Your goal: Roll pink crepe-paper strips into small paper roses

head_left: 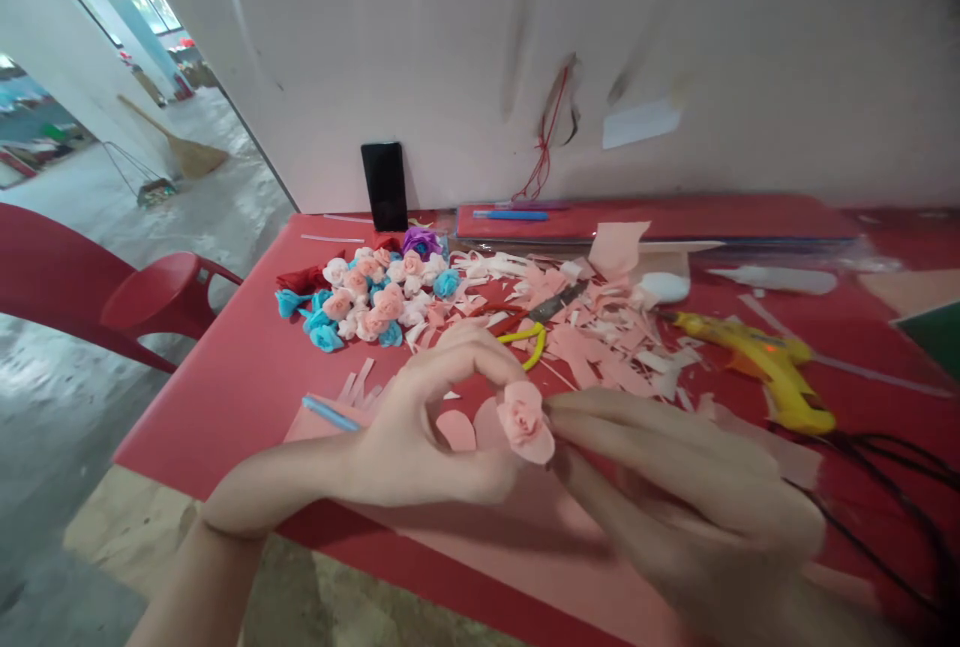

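A pink paper flower [523, 421] with layered petals is held up over the table between both hands. My left hand [427, 417] curls round its left side, the fingers and thumb forming a ring that closes at the flower. From the right, my right hand [675, 487] pinches the flower's edge with its fingertips. Loose round pink petals [456, 430] show through the ring of my left hand. Just beyond the hands lie scissors with yellow handles [534, 342], among pink and white paper scraps [600, 337].
Finished paper flowers [367, 297] are piled at the back left, before an upright phone [385, 187]. A yellow glue gun [765, 367] with a dark cord lies at right, near a white tube [780, 279]. A blue pen [330, 414] rests left. Red chair [161, 292] beside the table.
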The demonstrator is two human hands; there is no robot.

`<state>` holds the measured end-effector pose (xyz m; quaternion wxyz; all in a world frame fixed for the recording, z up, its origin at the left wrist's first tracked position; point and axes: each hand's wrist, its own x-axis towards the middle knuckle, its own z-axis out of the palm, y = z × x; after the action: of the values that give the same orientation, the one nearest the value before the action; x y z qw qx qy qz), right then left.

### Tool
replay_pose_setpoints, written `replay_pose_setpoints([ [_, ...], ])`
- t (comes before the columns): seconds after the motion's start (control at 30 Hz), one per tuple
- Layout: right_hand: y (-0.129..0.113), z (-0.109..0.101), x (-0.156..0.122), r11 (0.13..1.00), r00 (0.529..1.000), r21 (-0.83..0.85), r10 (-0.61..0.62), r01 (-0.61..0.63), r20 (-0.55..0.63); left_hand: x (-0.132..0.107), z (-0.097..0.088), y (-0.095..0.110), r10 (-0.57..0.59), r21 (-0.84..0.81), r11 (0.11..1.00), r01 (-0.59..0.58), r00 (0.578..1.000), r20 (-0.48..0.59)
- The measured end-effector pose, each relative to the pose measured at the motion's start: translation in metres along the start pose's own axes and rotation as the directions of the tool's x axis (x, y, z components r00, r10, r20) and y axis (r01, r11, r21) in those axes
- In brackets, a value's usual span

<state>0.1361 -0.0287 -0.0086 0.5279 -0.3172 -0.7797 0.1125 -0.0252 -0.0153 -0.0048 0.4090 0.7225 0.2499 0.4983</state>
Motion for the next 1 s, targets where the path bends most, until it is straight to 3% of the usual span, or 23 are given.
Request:
replay_pose_setpoints([
  [0.1,-0.002,-0.002,0.002,1.0,0.999,0.024,0.003,-0.004,0.047,0.002,0.001,0.004,0.026,0.074,0.997,-0.025,1.0,-0.011],
  [0.37,-0.005,-0.001,0.005,0.993,0.999,0.117,0.027,-0.03,0.022,0.005,0.0,0.005,0.116,0.115,0.986,-0.119,0.993,0.036],
  [0.5,-0.007,-0.002,0.009,0.966,0.994,0.235,0.102,-0.111,0.049,0.005,-0.001,0.005,0.117,0.113,0.986,-0.123,0.991,0.06],
  [0.57,-0.007,-0.001,0.011,0.916,0.975,0.336,0.201,-0.22,0.092,0.005,-0.002,0.004,0.112,0.095,0.988,-0.12,0.99,0.085],
  [0.63,-0.006,0.0,0.013,0.816,0.928,0.444,0.316,-0.371,0.195,0.004,-0.003,0.003,0.105,0.068,0.991,-0.113,0.989,0.108],
  [0.73,-0.004,0.0,0.013,0.593,0.818,0.563,0.426,-0.575,0.386,0.003,-0.005,0.002,0.095,0.032,0.994,-0.1,0.986,0.14],
  [0.87,-0.001,0.001,0.012,0.307,0.671,0.606,0.468,-0.734,0.575,0.002,-0.008,-0.001,0.097,0.015,0.995,-0.101,0.981,0.168],
  [1.0,0.003,0.002,0.012,0.092,0.533,0.558,0.459,-0.824,0.711,0.002,-0.011,-0.002,0.108,0.013,0.993,-0.113,0.973,0.203],
])
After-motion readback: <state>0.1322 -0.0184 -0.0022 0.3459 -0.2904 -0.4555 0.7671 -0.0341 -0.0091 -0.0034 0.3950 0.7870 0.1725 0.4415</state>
